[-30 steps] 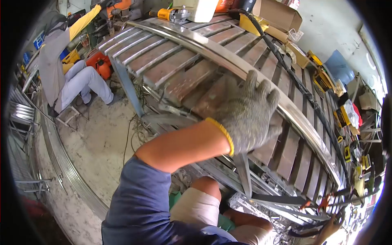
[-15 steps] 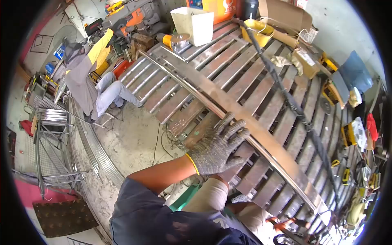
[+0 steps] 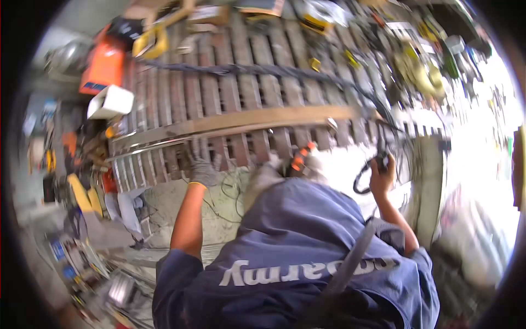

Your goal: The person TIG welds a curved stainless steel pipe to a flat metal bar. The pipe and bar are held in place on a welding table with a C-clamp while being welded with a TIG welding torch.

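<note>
My left hand, in a grey knitted glove with a yellow cuff, has its fingers spread at the near edge of the slatted metal bench. Its fingertips reach a shiny metal tube, which lies alongside a long brownish flat strip. At the right, my bare right hand is wrapped round a black object, blurred and partly hidden by the fingers. A black cable loop hangs beside that hand. An orange-and-black tool shows in front of my body.
Another person is at the lower left. A white container, an orange box and a yellow tub stand at the bench's left end. A black wrapped cable crosses the slats. Thin cords lie on the floor.
The view has swung right and down. My right hand has come into view, closed round the black object. My left hand remains spread at the tube, now left of centre in the view.
</note>
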Motion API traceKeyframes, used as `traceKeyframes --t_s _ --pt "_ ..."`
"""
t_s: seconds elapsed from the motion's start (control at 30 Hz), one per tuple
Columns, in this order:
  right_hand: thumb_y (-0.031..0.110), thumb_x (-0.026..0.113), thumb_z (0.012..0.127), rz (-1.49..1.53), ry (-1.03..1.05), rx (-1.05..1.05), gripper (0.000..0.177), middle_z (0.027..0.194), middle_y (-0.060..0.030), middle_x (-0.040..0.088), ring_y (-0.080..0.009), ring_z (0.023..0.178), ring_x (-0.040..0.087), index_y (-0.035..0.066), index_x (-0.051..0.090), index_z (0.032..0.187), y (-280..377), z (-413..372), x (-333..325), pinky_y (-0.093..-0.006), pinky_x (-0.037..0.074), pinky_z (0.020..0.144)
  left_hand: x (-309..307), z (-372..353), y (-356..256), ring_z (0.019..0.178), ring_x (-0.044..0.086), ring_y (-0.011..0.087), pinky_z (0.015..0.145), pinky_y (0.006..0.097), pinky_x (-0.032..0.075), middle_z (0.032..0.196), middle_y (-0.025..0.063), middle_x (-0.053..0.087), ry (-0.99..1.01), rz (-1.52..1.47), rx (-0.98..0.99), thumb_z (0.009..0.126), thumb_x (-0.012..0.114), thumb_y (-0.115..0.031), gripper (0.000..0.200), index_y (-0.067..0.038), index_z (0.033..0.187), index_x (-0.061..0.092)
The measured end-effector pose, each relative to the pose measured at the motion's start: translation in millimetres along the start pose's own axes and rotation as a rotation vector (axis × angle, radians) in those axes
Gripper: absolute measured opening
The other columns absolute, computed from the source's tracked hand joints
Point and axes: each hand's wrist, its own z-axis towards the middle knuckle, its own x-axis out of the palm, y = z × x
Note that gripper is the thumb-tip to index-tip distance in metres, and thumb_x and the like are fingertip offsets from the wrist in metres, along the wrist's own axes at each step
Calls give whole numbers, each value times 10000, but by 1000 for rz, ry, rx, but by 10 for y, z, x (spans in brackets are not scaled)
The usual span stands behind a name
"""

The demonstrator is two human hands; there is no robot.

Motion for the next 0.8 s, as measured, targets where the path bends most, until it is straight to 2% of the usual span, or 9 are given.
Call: traceKeyframes --t_s 0.07,0.27,0.4,0.53,0.6,0.63,0.7,0.77,0.8 --pt "112 856 958 -25 -5 64 642 1153 -74 730 -173 916 699 119 585 1540 60 -80 -74 -348 585 838 -41 16 3 1697 82 571 1361 684 126 1853 308 78 73 64 -17 1098 596 -446 899 -5 1780 209" --pt "126 866 930 -246 18 -88 608 1046 -145 757 -256 839 749 143 630 1490 129 -2 -350 -408 607 794 -265 29 -434 1673 149 594 1352 585 282 1849 323 49 145 -110 -153 1098 620 -343 856 11 1770 223" --pt "134 854 942 -183 13 -196 565 993 -132 760 -293 761 733 130 654 1470 364 242 -286 -427 594 745 -138 -106 -395 1671 117 612 1368 644 182 1843 309 123 174 50 -93 1098 594 -356 808 25 1741 288" --pt "162 861 961 -73 -153 -392 557 1099 -157 782 -337 812 764 132 650 1475 573 775 88 -447 611 760 -83 -123 -163 1682 108 570 1376 639 90 1826 308 207 248 -42 -57 1124 519 -445 783 -43 1764 313" --pt "86 817 977 -131 -124 -282 569 1252 -236 768 -383 1073 784 107 616 1508 846 1027 169 -468 617 923 33 -105 -29 1670 174 534 1365 649 104 1809 306 256 238 -74 27 1136 506 -476 756 -117 1780 337" --pt "111 821 960 -190 -95 -220 580 1265 -258 763 -410 1112 781 124 614 1502 856 1194 224 -485 617 935 24 -113 -62 1653 202 539 1353 673 120 1795 303 284 263 -10 -2 1134 509 -471 745 -115 1770 355" --pt "158 807 951 -262 -41 -125 577 1290 -250 760 -456 1148 756 129 600 1489 1092 1440 245 -526 610 963 35 -111 102 1647 211 548 1357 687 118 1764 341 304 300 347 279 1129 503 -459 726 -89 1743 388" --pt "167 794 948 -327 60 -166 553 1283 -243 752 -465 1150 747 120 595 1461 964 1752 379 -545 605 959 99 -32 186 1663 149 563 1365 690 88 1788 361 226 -134 276 622 1137 446 -482 772 4 1729 360" --pt "166 787 947 -374 148 -150 535 1278 -241 745 -467 1146 744 116 594 1444 906 1886 472 -551 603 955 104 -30 216 1667 122 572 1364 696 80 1798 361 190 90 294 451 1135 433 -495 795 35 1721 351"
